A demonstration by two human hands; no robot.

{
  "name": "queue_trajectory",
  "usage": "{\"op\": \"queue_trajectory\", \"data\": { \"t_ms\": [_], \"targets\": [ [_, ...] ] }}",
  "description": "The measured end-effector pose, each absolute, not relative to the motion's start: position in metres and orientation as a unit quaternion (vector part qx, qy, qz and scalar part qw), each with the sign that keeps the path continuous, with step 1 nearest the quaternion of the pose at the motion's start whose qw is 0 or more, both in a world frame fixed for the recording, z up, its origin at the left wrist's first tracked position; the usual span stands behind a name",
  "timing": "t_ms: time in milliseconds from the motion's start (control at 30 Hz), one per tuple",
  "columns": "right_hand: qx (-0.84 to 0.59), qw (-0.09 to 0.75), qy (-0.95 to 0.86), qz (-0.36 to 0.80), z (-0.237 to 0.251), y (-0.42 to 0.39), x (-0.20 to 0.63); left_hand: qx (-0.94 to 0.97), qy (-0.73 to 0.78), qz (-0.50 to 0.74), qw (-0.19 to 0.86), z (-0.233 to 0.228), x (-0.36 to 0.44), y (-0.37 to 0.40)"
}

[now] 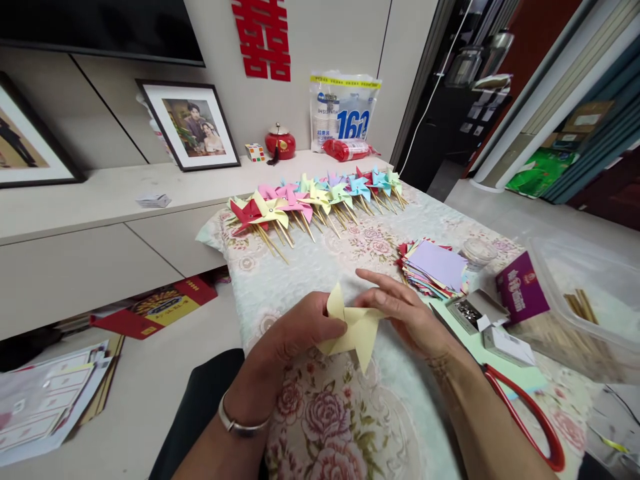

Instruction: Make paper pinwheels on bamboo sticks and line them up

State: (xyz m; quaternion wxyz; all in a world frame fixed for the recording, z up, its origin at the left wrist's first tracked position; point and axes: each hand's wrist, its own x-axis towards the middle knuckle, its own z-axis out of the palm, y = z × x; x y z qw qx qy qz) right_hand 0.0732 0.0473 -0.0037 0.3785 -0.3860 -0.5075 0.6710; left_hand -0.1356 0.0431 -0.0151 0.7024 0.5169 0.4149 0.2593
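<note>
Pale yellow paper pinwheel (361,330), one, is being held over the floral tablecloth (330,427) between the two hands, no stick showing. Left hand (313,317), one, is pinching its left side, thumb pressing toward the centre; a silver bangle (243,428) is circling that wrist. Right hand (407,313), one, is touching the opposite vane with fingers spread; whether it is gripping cannot be told. Chief risk, as judged: the folds are seemingly depending on the left thumb, so a slackening pinch could be letting them spring open, while excess pressure could be creasing the paper. Uneven tugging by the right fingers could be leaving the wheel lopsided. Red-handled scissors (543,418), one pair, are lying alongside the right forearm, blades pointing ahead; a sweeping wrist could be meeting an edge. Small open carton of metal pins (467,313), one, is sitting just right of those blades; a knock could be scattering the contents. Coloured paper squares (437,267), one ragged stack, are lying ahead and right of the right hand, liable to slide if brushed. Paper pinwheels on sticks (320,197), one dense cluster, are lying ahead of both hands, well apart, vanes overlapping; a careless reach could be bending them.
</note>
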Motion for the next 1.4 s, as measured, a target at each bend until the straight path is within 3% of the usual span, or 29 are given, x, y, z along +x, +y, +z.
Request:
{"op": "queue_trajectory", "data": {
  "t_ms": [233,433,733,1133,1400],
  "targets": [
    [-0.434,0.272,-0.609,0.606,-0.012,0.045,0.067,0.596,0.445,0.209,0.635,-0.02,-0.13,0.045],
    [-0.457,0.239,-0.69,0.507,-0.014,0.045,0.062,0.643,0.458,0.184,0.585,-0.019,-0.127,0.043],
    [-0.454,0.212,-0.731,0.463,-0.011,0.04,0.06,0.678,0.436,0.178,0.565,-0.02,-0.126,0.043],
    [-0.456,0.361,-0.551,0.598,-0.016,0.048,0.063,0.488,0.408,0.344,0.69,-0.012,-0.127,0.043],
    [-0.448,0.476,-0.457,0.604,-0.011,0.048,0.055,0.419,0.406,0.405,0.704,-0.009,-0.117,0.038]
  ]
}}
